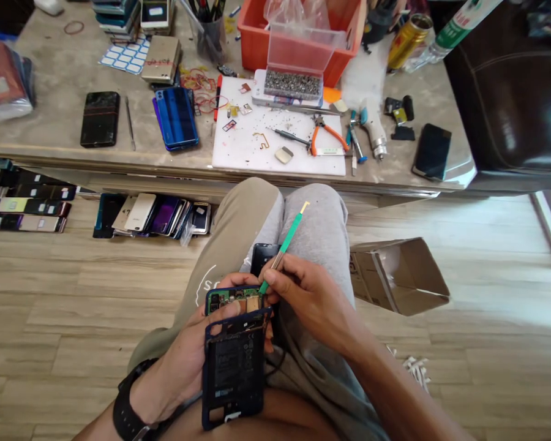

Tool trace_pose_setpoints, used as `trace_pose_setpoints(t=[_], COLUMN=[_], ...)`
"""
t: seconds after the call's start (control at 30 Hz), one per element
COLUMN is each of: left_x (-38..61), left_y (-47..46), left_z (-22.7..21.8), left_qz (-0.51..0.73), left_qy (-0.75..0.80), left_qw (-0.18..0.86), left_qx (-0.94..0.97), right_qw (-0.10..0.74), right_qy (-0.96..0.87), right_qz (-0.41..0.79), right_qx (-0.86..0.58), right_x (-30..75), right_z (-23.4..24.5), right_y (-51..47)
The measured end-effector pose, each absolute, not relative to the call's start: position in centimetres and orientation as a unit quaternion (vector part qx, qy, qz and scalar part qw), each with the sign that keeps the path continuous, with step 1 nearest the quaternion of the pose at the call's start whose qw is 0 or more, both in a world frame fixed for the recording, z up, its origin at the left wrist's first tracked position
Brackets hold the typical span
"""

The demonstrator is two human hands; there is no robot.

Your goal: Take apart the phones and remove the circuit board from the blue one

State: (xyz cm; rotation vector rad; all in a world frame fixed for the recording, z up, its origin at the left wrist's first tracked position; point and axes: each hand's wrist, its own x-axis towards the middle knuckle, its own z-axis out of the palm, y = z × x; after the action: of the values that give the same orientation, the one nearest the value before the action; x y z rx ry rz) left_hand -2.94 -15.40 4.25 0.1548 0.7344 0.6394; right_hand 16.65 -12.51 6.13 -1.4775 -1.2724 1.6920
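My left hand (190, 358) grips an opened blue phone (234, 361) over my lap, its back off so the battery and green circuit board show. My right hand (310, 300) pinches a green pry tool (284, 245) like a pen. The tool's lower tip rests on the circuit board at the phone's top edge. A second dark phone part (262, 256) lies on my knee just behind the tool.
A low table (64, 79) ahead holds a white work mat (257, 144), orange pliers (324, 135), a screwdriver, a clear screw box (296, 67), a red bin, several phones and a can. More phones lie on the shelf below. An open cardboard box (397, 275) sits on the wooden floor to the right.
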Motion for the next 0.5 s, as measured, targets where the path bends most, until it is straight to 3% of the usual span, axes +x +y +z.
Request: trace_pose_setpoints(t=[0.5], left_x=[-3.1], left_y=[-14.4], left_z=[5.7], left_qz=[0.263], left_qy=[0.398], left_qw=[0.876], left_qx=[0.065], right_qw=[0.292], right_qy=[-0.450], right_qz=[0.622], right_qx=[-0.570], right_x=[16.5], right_z=[6.0], right_y=[-12.6])
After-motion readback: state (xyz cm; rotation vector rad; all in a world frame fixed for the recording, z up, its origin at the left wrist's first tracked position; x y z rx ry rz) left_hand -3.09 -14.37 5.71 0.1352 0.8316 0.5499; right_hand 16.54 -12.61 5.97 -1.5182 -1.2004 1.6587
